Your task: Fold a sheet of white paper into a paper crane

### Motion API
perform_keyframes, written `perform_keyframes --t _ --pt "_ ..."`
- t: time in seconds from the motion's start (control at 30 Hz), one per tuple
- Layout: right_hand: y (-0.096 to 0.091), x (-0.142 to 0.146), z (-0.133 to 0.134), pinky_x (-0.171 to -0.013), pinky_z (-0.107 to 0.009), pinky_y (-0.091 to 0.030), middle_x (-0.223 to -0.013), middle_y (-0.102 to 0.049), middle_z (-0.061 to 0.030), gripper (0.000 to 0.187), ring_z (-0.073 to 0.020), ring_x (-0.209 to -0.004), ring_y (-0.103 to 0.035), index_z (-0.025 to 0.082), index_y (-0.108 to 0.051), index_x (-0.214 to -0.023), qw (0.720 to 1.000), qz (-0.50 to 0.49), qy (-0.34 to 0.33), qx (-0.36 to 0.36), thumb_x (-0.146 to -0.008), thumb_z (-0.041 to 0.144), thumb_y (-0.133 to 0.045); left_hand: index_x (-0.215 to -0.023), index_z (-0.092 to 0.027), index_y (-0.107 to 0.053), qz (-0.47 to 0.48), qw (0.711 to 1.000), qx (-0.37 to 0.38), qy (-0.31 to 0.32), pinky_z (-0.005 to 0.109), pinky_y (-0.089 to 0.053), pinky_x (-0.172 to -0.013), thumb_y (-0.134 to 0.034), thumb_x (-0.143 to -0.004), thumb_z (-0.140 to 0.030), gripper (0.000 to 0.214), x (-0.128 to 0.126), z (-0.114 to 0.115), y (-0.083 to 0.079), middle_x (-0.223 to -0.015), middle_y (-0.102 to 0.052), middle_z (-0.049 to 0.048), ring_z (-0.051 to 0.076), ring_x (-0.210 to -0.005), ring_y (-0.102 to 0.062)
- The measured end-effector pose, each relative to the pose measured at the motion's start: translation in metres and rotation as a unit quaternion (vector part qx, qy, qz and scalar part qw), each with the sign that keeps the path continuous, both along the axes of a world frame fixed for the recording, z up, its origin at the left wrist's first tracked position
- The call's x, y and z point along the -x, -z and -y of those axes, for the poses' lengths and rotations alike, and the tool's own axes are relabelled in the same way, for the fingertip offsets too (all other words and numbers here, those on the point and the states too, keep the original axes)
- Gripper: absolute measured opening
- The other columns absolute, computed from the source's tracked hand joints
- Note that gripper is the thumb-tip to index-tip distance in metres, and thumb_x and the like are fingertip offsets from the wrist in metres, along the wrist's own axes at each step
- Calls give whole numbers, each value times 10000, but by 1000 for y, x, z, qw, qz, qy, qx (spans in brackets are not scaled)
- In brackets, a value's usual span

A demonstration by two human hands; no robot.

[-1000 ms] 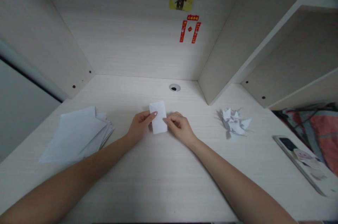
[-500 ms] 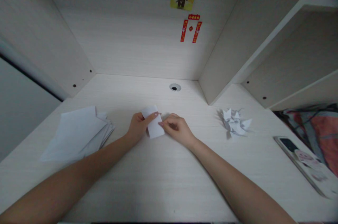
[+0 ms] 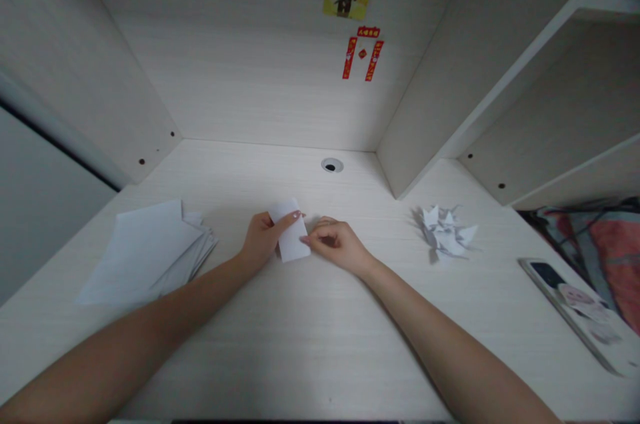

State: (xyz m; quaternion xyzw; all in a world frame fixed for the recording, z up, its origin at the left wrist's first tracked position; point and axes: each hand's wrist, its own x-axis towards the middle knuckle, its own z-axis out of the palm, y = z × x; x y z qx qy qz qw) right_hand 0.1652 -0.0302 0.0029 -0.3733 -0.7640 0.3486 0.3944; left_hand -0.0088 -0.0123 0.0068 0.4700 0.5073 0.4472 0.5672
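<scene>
A small folded sheet of white paper is held just above or on the desk in front of me; I cannot tell which. My left hand grips it from the left, thumb across its face and the fingers hidden behind. At its right edge my right hand pinches the paper between thumb and index finger, with the other fingers curled. A stack of white paper sheets lies to the left, beyond my left forearm. Several folded white paper figures sit in a cluster to the right.
A phone in a decorated case rests on the desk at the right, beside red and grey fabric. A round cable hole is near the back wall. An upright panel stands at the right, and red stickers are on the wall.
Hardly anything differs. The fingertips of my right hand have shifted very slightly at the paper's right edge, while my left hand keeps the same grip.
</scene>
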Motion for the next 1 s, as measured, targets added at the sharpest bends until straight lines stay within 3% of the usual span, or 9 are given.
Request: perform_keyframes --t 0.37,0.5,0.6,0.7,0.77,0.87,0.93,1.0 --pt "1 -5 -1 -561 -251 -395 -611 -564 -26 310 -126 -608 -510 164 -688 -657 995 6 -72 67 -821 399 -570 -815 -103 -710 38 999 10 -5 256 -510 -564 -721 -641 -413 356 -1 0 1 -746 -723 99 169 -609 -650" --pt "0 -4 4 -576 -250 -393 -532 -554 -1 276 -114 -562 -491 183 -700 -648 984 49 -165 38 -803 387 -597 -851 -107 -698 68 995 5 -67 253 -503 -573 -715 -628 -461 418 0 -6 -1 -795 -726 107 171 -630 -654" --pt "1 -1 9 -610 -255 -401 -549 -581 -2 264 -112 -570 -505 185 -698 -661 982 61 -175 25 -812 372 -589 -869 -111 -692 87 994 4 -71 256 -505 -595 -717 -625 -463 429 1 -9 -1 -811 -726 106 171 -648 -656" --pt "2 0 10 -584 -252 -397 -631 -610 -22 296 -120 -597 -520 177 -678 -685 994 16 -101 46 -854 363 -522 -871 -105 -689 93 994 3 -61 255 -510 -610 -717 -641 -439 406 0 -9 0 -813 -726 107 172 -664 -659" --pt "1 0 8 -581 -252 -394 -666 -604 -26 279 -126 -614 -514 175 -638 -667 999 -31 9 38 -838 374 -543 -877 -97 -687 92 994 2 -60 259 -514 -611 -714 -647 -437 411 0 -8 1 -826 -725 114 177 -667 -661" --pt "2 0 3 -593 -256 -399 -698 -597 -15 219 -128 -617 -501 186 -607 -739 984 -83 157 22 -749 400 -655 -920 -86 -686 93 995 -4 -41 276 -519 -625 -669 -684 -476 456 1 -8 3 -839 -725 124 189 -672 -664" --pt "3 0 2 -613 -265 -411 -750 -622 -23 245 -138 -645 -519 197 -621 -831 979 -86 185 28 -724 409 -680 -948 -82 -686 99 995 -14 -28 292 -520 -659 -628 -708 -511 495 1 -9 4 -855 -726 127 203 -704 -669" --pt "4 1 1 -682 -290 -425 -798 -653 -35 236 -160 -716 -551 211 -649 -845 983 -65 171 17 -719 406 -688 -962 -80 -687 102 994 -24 -17 308 -517 -700 -601 -714 -543 532 2 -10 6 -875 -724 132 222 -760 -670"
